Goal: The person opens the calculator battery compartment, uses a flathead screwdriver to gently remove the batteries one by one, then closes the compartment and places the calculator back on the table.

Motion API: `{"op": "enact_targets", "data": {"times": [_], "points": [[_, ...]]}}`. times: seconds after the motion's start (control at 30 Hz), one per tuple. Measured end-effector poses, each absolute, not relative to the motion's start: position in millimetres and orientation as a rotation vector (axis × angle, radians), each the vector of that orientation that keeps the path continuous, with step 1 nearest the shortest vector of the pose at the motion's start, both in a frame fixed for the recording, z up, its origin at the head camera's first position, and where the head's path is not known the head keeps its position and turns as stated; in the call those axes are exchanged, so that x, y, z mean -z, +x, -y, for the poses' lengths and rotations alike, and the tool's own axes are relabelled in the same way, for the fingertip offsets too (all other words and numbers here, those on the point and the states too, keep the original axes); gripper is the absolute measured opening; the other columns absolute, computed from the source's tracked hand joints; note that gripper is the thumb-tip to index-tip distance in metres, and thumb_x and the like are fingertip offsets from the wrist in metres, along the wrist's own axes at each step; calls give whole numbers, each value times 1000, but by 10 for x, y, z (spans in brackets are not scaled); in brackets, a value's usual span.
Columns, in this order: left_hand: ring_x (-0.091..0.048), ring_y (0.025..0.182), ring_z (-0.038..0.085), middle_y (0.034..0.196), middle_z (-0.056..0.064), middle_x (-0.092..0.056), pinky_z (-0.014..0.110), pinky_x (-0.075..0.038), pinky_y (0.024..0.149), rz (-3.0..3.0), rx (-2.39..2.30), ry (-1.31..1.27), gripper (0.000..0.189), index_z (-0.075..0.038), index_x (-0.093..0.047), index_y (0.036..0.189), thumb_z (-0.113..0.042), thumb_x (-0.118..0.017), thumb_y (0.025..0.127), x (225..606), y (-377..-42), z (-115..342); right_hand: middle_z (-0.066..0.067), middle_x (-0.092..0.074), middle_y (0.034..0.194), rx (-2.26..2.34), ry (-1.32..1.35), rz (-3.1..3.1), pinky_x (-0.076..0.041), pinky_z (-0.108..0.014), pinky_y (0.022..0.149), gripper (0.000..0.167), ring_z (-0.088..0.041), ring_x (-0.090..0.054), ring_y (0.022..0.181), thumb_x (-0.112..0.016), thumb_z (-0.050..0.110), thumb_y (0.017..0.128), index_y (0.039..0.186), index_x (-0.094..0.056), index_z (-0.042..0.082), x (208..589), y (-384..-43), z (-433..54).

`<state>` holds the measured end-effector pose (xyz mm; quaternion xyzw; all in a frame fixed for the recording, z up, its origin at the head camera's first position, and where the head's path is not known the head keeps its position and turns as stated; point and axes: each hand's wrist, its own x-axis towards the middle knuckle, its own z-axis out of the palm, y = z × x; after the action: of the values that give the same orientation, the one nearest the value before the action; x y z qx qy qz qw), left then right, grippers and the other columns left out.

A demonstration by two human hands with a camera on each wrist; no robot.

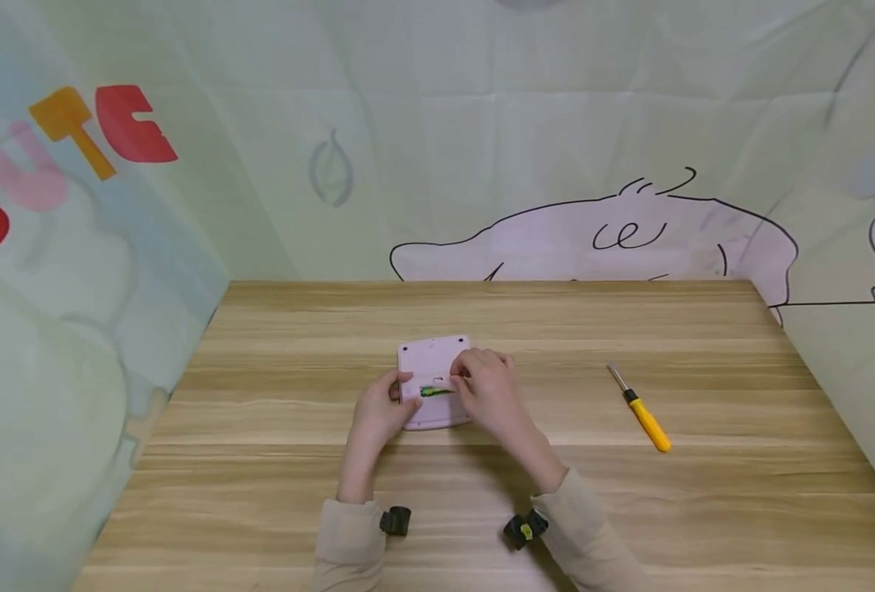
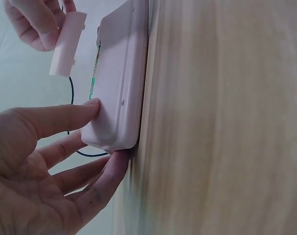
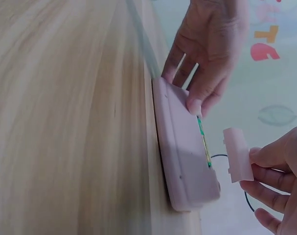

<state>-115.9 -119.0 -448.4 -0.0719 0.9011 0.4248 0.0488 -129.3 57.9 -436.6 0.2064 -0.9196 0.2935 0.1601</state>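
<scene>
A pale pink calculator (image 1: 432,358) lies back side up on the wooden table, its battery compartment uncovered. Inside the slot a green and yellow battery (image 1: 432,391) shows. My left hand (image 1: 380,409) grips the calculator's left edge, thumb on the back and fingers at the side and underneath, as the left wrist view shows. Between thumb and fingers my right hand (image 1: 491,395) pinches a small pink battery cover (image 3: 238,155). In both wrist views the cover is apart from the calculator, held over the compartment; small tabs stick out along one long edge.
To the right on the table (image 1: 275,345) lies a screwdriver (image 1: 646,419) with a yellow handle, its metal tip pointing away. A printed cloth backdrop (image 1: 437,148) hangs behind the far edge and along the sides. Dark cameras sit at both wrists.
</scene>
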Motion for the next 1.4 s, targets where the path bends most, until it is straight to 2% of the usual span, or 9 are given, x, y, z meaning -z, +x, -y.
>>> {"op": "enact_targets", "data": {"times": [0.43, 0.63, 0.83, 1.07, 1.4], "points": [[-60, 100, 28, 111, 18, -65, 41, -50, 86, -2745, -1278, -234, 42, -5, -62, 121, -11, -72, 81, 4492, -1162, 1182, -2, -67, 83, -918, 465, 2663, -38, -40, 82, 9, -20, -58, 82, -71, 5, 82, 83, -64, 10, 4349, -1259, -845], [-60, 99, 27, 110, 17, -65, 41, -50, 86, -2740, -1282, -244, 41, -5, -62, 121, -11, -72, 81, 4497, -1162, 1180, -2, -68, 84, -934, 392, 2712, -38, -43, 86, 8, -21, -59, 84, -70, 5, 82, 84, -65, 10, 4343, -1243, -947], [-58, 98, 26, 110, 16, -64, 40, -49, 86, -2749, -1279, -244, 41, -6, -63, 120, -10, -72, 81, 4502, -1155, 1179, -2, -67, 82, -912, 331, 2754, -38, -41, 84, 8, -20, -59, 82, -70, 6, 83, 83, -64, 10, 4346, -1230, -1023], [-58, 97, 25, 109, 15, -64, 39, -48, 84, -2748, -1280, -249, 40, -6, -63, 120, -10, -72, 81, 4502, -1157, 1177, -3, -67, 81, -871, 329, 2821, -41, -50, 91, 10, -22, -62, 82, -71, 5, 81, 81, -62, 10, 4365, -1195, -1113], [-58, 95, 25, 108, 15, -64, 36, -49, 81, -2743, -1287, -252, 41, -6, -63, 121, -10, -72, 81, 4496, -1152, 1187, -4, -66, 79, -821, 273, 2927, -43, -48, 85, 8, -24, -60, 83, -71, 6, 79, 79, -64, 10, 4449, -1185, -1183]]}}
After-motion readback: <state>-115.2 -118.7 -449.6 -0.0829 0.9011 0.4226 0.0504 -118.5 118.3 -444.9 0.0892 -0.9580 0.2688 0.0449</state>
